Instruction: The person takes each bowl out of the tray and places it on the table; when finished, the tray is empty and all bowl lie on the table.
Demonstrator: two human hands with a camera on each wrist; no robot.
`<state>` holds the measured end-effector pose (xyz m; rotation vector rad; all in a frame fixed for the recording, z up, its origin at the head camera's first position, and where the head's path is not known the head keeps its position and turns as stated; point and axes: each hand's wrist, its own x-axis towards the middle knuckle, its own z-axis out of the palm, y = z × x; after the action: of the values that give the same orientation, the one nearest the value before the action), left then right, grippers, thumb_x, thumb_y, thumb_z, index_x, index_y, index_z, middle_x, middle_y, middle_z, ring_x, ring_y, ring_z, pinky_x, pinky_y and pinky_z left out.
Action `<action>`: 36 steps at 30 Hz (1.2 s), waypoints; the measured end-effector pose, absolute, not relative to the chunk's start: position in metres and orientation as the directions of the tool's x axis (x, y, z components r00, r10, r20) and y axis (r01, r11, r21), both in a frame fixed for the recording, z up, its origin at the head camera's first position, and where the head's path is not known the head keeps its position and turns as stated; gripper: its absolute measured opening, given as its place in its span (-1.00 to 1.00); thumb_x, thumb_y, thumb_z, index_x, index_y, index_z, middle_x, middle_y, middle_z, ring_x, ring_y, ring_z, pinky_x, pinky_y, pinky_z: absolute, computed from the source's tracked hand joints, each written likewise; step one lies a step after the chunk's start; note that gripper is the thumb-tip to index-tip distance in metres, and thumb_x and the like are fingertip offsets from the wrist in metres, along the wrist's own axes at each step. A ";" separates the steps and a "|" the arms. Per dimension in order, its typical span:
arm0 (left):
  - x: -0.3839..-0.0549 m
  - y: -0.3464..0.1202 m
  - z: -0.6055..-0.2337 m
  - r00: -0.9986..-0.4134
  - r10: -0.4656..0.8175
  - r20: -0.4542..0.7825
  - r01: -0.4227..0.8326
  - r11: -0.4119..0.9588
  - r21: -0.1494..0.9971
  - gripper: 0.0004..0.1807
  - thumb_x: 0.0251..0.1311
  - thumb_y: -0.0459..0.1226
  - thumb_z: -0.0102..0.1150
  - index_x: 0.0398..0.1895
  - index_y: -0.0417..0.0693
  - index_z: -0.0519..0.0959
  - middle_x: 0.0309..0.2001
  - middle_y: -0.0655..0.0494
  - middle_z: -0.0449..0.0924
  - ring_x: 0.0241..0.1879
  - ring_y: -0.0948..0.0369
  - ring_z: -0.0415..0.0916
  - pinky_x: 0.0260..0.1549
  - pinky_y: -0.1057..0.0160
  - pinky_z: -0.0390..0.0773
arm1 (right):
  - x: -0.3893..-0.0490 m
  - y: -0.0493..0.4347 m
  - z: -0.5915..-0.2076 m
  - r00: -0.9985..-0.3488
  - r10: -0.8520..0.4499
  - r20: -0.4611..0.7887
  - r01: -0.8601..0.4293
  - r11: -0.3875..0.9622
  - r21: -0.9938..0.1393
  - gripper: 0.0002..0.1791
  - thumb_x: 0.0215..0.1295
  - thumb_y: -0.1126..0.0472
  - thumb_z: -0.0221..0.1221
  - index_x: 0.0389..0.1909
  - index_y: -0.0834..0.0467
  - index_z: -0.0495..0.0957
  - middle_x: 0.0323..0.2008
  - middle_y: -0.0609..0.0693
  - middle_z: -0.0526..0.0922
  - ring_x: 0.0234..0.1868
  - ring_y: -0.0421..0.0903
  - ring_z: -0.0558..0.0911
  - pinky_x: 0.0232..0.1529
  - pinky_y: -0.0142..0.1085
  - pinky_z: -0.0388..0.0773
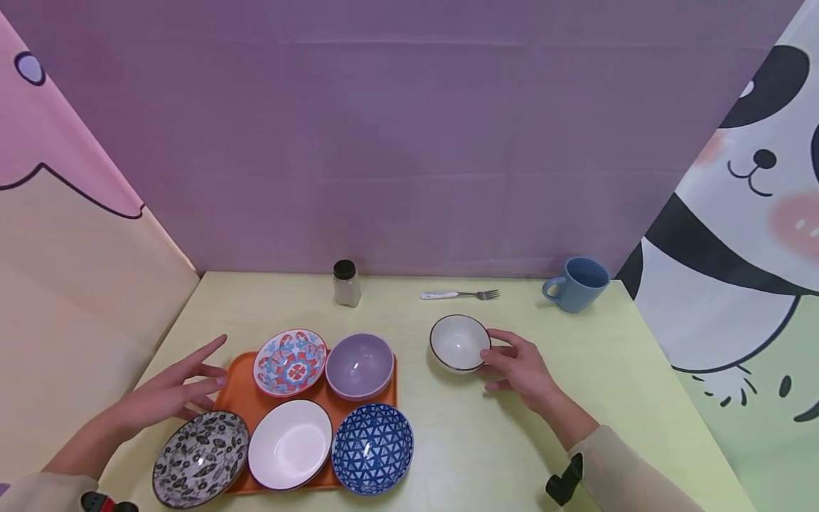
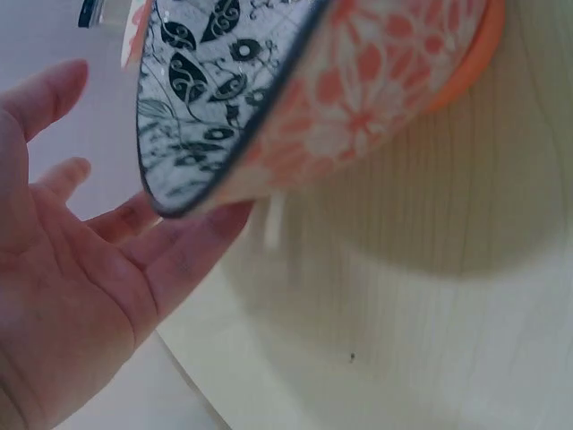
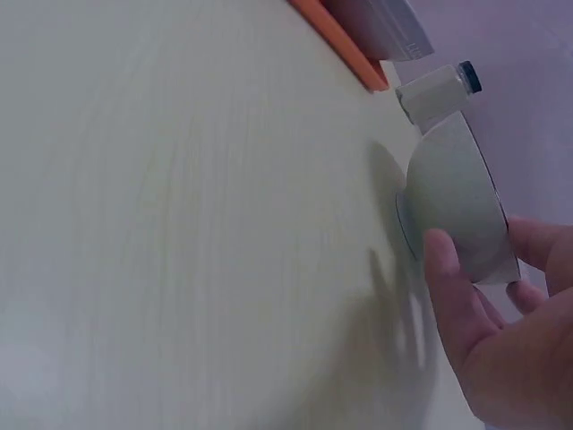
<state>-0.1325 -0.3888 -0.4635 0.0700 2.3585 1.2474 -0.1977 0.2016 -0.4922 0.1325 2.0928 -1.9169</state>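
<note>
Right hand (image 1: 521, 370): fingers bent at the right edge of a dark-rimmed white bowl (image 1: 459, 343), pinching its wall, one digit overlapping the rim, others along the outside. Bowl sits right of the tray, mouth up, plain white interior in sight. Whether its foot touches the tabletop (image 1: 448, 441), cannot tell.

Left hand (image 1: 168, 393): fingers spread, at the tray's left side, just beside a black-and-white bowl (image 1: 201, 459); contact unclear. That bowl leans over the tray's near left corner; dark leaf and flower pattern inside, coral floral print outside.

Orange tray (image 1: 239, 377): far row, a red-and-blue patterned bowl (image 1: 291, 361), then a purple bowl (image 1: 360, 366) close to it on the right. Near row, left to right: the black-and-white bowl, a plain white bowl (image 1: 291, 445), a blue bowl (image 1: 372, 449) with white triangles, its near edge past the tray.

Farther out, along the back: small clear jar (image 1: 346, 286), black lid on, contents indistinct; fork (image 1: 462, 294), tines right, faint marks on its pale handle; blue mug (image 1: 578, 286), handle left, inside partly seen.

Writing: small lettering on a bowl wall (image 3: 407, 40) by the tray, right wrist view, too blurred to read.

Backdrop: purple sheet (image 1: 409, 142); panda print (image 1: 748, 213) at right.
</note>
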 end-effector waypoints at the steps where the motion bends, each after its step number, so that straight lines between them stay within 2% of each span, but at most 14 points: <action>1: -0.134 -0.390 -0.464 -0.890 0.255 -0.377 -0.172 0.580 0.797 -0.06 0.52 -0.10 0.04 0.69 0.15 -0.36 0.37 -0.56 0.20 -0.10 -0.03 0.67 -0.18 -0.07 0.73 | -0.198 0.202 -0.490 -0.962 -0.120 -0.245 0.223 0.169 -0.960 -0.36 0.35 0.24 0.33 0.43 0.17 0.40 0.16 0.32 0.59 -0.08 0.15 0.77 -0.30 -0.08 0.77; 6: -0.138 -0.394 -0.467 -0.897 0.261 -0.356 -0.163 0.553 0.817 -0.03 0.48 -0.15 0.11 0.69 0.09 -0.32 0.36 -0.57 0.20 -0.09 -0.07 0.69 -0.20 -0.06 0.74 | -0.206 0.204 -0.470 -0.996 -0.088 -0.010 -0.036 0.509 -0.860 -0.40 0.27 0.12 0.42 0.30 0.17 0.53 0.09 0.26 0.67 -0.02 0.09 0.73 -0.16 -0.16 0.72; 8: -0.140 -0.396 -0.469 -0.900 0.261 -0.348 -0.158 0.549 0.821 -0.02 0.46 -0.18 0.14 0.69 0.06 -0.31 0.35 -0.57 0.21 -0.10 -0.06 0.70 -0.21 -0.04 0.75 | -0.208 0.202 -0.459 -0.993 -0.105 0.048 -0.099 0.564 -0.820 -0.39 0.25 0.08 0.43 0.30 0.13 0.54 0.09 0.22 0.68 0.00 0.09 0.72 -0.08 -0.16 0.69; 11: -0.144 -0.399 -0.472 -0.902 0.263 -0.341 -0.153 0.545 0.825 0.00 0.43 -0.21 0.17 0.69 0.03 -0.29 0.33 -0.56 0.24 -0.12 -0.07 0.71 -0.23 -0.02 0.76 | -0.209 0.192 -0.446 -0.984 -0.162 0.079 -0.157 0.552 -0.819 -0.37 0.23 0.07 0.45 0.32 0.07 0.53 0.10 0.20 0.67 -0.02 0.05 0.72 -0.09 -0.17 0.67; 18: -0.150 -0.403 -0.478 -0.903 0.254 -0.348 -0.174 0.524 0.834 0.01 0.37 -0.30 0.23 0.68 -0.04 -0.23 0.24 -0.50 0.33 -0.17 -0.08 0.70 -0.25 -0.03 0.77 | -0.199 0.143 -0.430 -0.936 -0.352 0.020 -0.197 0.475 -0.858 -0.25 0.18 0.05 0.48 0.39 0.02 0.46 0.12 0.14 0.63 -0.03 -0.02 0.71 -0.14 -0.24 0.70; 23: -0.155 -0.401 -0.479 -0.897 0.232 -0.376 -0.203 0.539 0.817 0.04 0.31 -0.32 0.30 0.66 -0.13 -0.19 0.16 -0.40 0.40 -0.19 -0.06 0.69 -0.24 -0.04 0.77 | -0.190 0.107 -0.434 -0.891 -0.447 -0.078 -0.174 0.497 -0.850 -0.12 0.16 -0.06 0.49 0.47 0.01 0.35 0.18 0.10 0.59 0.00 -0.06 0.72 -0.12 -0.22 0.73; 29: -0.160 -0.397 -0.479 -0.884 0.230 -0.407 -0.226 0.551 0.803 0.05 0.27 -0.33 0.33 0.64 -0.25 -0.18 0.13 -0.34 0.39 -0.14 -0.02 0.67 -0.21 -0.07 0.76 | -0.188 0.080 -0.452 -0.861 -0.481 -0.165 -0.114 0.497 -0.860 -0.05 0.16 -0.06 0.48 0.53 0.01 0.26 0.30 0.19 0.53 0.02 -0.05 0.73 -0.08 -0.13 0.75; 32: -0.159 -0.397 -0.482 -0.887 0.228 -0.402 -0.228 0.541 0.810 0.02 0.27 -0.37 0.30 0.62 -0.32 -0.15 0.12 -0.33 0.39 -0.11 -0.02 0.65 -0.21 -0.06 0.76 | -0.187 0.072 -0.461 -0.857 -0.481 -0.185 -0.087 0.489 -0.868 -0.02 0.14 -0.04 0.50 0.54 0.04 0.24 0.28 0.19 0.53 0.01 -0.02 0.73 -0.07 -0.11 0.75; 36: -0.157 -0.398 -0.487 -0.899 0.193 -0.393 -0.225 0.566 0.793 -0.08 0.27 -0.37 0.29 0.57 -0.42 -0.02 0.12 -0.31 0.42 -0.07 0.00 0.65 -0.18 -0.01 0.76 | -0.188 0.063 -0.469 -0.862 -0.466 -0.200 -0.052 0.473 -0.880 -0.02 0.15 -0.03 0.49 0.53 0.07 0.24 0.22 0.17 0.57 0.00 0.01 0.74 -0.08 -0.10 0.75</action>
<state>-0.1569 -0.3979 -0.4873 -0.0256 2.3609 1.2855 -0.1875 0.0634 -0.4694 -0.4322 2.3108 -1.3590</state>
